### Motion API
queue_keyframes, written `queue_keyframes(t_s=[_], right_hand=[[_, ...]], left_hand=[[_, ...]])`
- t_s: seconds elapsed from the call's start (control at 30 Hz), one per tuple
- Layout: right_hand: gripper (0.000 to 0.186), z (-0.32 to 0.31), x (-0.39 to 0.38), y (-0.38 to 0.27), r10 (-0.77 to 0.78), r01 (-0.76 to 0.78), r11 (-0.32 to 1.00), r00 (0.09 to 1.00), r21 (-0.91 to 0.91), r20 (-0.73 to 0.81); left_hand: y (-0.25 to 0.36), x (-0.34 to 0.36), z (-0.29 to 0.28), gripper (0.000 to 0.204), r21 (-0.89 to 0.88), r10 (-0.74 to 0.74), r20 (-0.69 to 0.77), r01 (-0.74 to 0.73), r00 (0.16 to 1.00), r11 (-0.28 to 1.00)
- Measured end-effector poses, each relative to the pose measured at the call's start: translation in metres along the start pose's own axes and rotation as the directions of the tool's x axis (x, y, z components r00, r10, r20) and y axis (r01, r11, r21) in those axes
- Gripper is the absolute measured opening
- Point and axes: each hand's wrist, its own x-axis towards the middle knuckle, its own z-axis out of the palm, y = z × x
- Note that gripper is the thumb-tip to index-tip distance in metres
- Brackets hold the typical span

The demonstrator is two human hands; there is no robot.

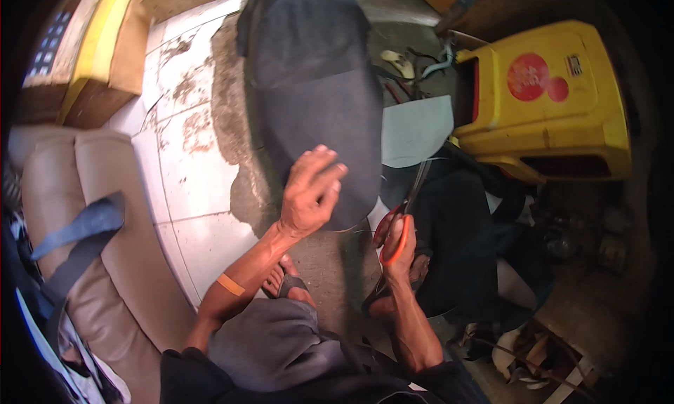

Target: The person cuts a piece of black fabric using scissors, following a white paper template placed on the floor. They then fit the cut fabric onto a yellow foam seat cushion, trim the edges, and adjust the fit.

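Observation:
A long piece of dark grey cloth (316, 102) stretches away from me in the middle, its near end rounded. My left hand (309, 193) is over that near end, palm down with fingers loosely extended; I cannot tell whether it touches the cloth. An orange-yellow strip circles the left forearm. In my right hand (400, 253) is a pair of scissors (398, 239) with red-orange handles, blades pointing away from me. Their tips reach toward a pale grey sheet piece (417, 131) with a rounded lower edge, right of the cloth.
At right stands a yellow plastic stool (554, 116) on its side, with tools (421, 63) beside it. Black fabric (449, 228) is heaped below. On the left are a tan padded seat (105, 263) with dark straps (81, 242) and a wooden frame (105, 60). White tiles (189, 179) border bare concrete.

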Motion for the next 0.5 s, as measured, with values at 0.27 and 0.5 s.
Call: queue_keyframes(t_s=[0.27, 0.5], right_hand=[[0.043, 0.011, -0.057, 0.013, 0.361, -0.032, 0.854, 0.755, -0.519, 0.547], [0.047, 0.000, -0.032, 0.020, 0.382, 0.092, 0.787, 0.704, -0.610, 0.599]], left_hand=[[-0.023, -0.090, -0.020, 0.042, -0.865, -0.899, 0.251, 0.501, 0.358, -0.042], [-0.004, -0.095, -0.018, 0.037, -0.898, -0.783, 0.403, 0.369, 0.474, -0.239]])
